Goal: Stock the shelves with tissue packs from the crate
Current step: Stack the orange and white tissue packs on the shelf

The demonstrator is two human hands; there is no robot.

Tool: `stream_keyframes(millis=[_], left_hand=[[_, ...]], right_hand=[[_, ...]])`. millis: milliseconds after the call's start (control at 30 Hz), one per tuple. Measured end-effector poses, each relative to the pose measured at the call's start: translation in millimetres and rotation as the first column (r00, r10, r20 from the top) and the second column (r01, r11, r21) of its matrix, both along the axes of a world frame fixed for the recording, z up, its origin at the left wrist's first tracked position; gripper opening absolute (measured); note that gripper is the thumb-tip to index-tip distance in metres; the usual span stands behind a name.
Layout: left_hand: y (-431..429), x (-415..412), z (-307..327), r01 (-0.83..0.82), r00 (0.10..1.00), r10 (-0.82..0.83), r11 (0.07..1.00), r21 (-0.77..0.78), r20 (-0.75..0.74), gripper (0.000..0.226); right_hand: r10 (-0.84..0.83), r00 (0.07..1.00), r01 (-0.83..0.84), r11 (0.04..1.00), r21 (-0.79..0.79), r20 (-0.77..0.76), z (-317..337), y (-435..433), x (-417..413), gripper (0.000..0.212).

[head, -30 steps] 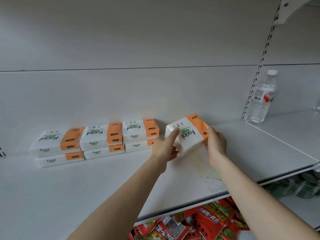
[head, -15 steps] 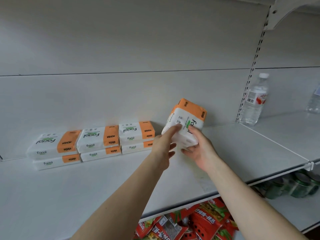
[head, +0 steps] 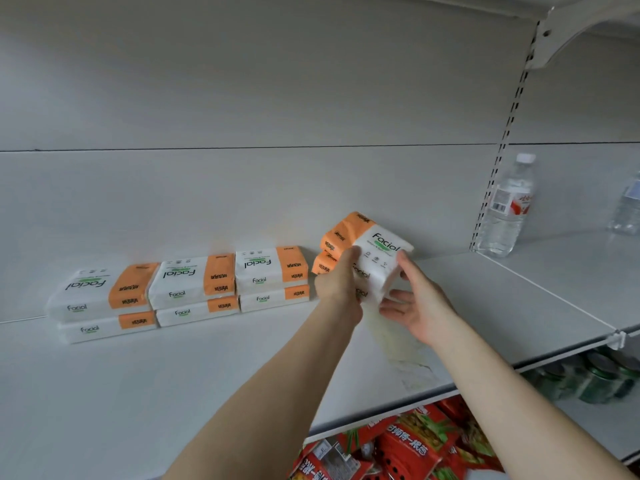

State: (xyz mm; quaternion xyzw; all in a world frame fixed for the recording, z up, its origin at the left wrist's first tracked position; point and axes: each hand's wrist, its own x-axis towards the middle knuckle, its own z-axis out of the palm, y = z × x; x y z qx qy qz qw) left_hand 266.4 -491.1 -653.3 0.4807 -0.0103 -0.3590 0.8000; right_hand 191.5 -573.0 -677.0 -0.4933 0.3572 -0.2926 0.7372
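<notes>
While left hand [head: 341, 284] grips 2 tilted tissue packs [head: 375, 252], right hand [head: 417, 306], open-fingered, props them underneath.

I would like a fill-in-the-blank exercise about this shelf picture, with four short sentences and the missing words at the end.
1. On the shelf, ___ stacks of tissue packs stand by the back wall.
2. Each stack is ___ packs high.
3. The water bottle stands to the ___ of the held packs.
4. The snack bags on the level below are mostly ___.

Missing words: three; two; right; red.
</notes>
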Motion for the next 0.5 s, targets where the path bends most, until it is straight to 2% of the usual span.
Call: stream_keyframes(millis=[100,167,267,367,500], left_hand=[[-1,0,-2,0.128,0.991,-0.132,0.988,0.082,0.034,0.024],[4,4,-1,0.231,0.966,-0.249,0.955,0.189,0.075,0.017],[11,17,-8,0.218,0.964,-0.252,0.932,0.289,0.084,0.016],[16,27,-16,0.157,0.982,-0.176,0.962,0.222,0.071,0.006],[17,32,-26,0.148,0.985,-0.157,0.981,0.128,0.066,0.013]], right_hand=[[-0.048,0.999,0.048,0.999,-0.019,0.005,11,-1,11,0.01],[-0.066,0.996,0.063,0.997,-0.047,-0.054,19,-10,19,0.008],[-0.003,0.982,-0.015,0.996,-0.093,-0.189,21,-21,35,0.009],[0.061,0.963,-0.097,0.987,-0.126,-0.263,17,-26,53,0.017],[0.059,0.973,-0.082,0.992,-0.093,-0.225,13,-25,74,0.021]])
